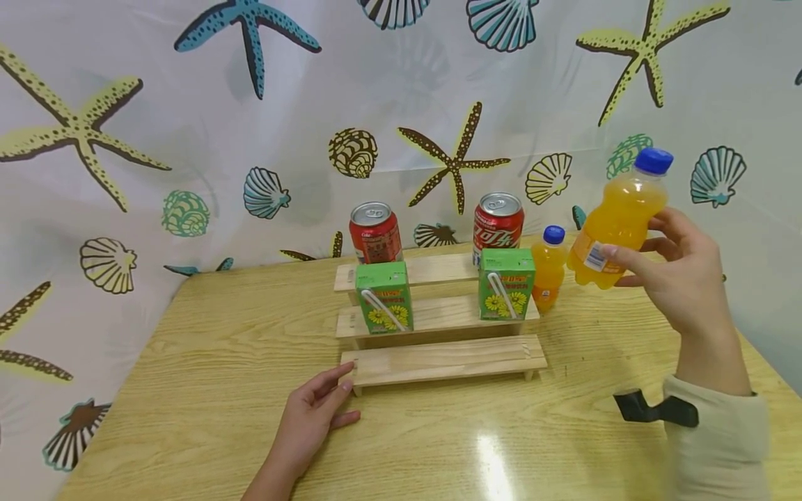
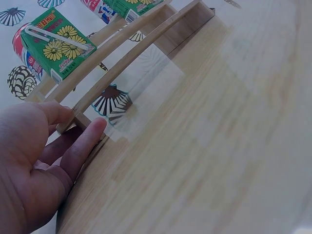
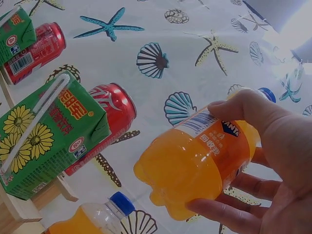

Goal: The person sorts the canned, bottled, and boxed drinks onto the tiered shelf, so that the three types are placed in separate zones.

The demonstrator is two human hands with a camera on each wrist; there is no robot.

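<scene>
In the head view my right hand [image 1: 686,271] holds an orange soda bottle [image 1: 620,223] with a blue cap, tilted and raised off the table on the right. The right wrist view shows the thumb across the label of this bottle [image 3: 200,161], with fingers beneath it. My left hand [image 1: 316,410] pinches the left end of the lowest step of a wooden three-step rack [image 1: 438,362]. Two green drink cartons [image 1: 384,299] with straws stand on the middle step, one at each end. Behind them, two red cola cans [image 1: 374,233] stand on the top step.
A second orange soda bottle [image 1: 548,268] with a blue cap stands upright beside the rack's right end. The wood-grain table [image 1: 219,362] extends around the rack. A cloth printed with shells and starfish [image 1: 301,76] hangs behind it.
</scene>
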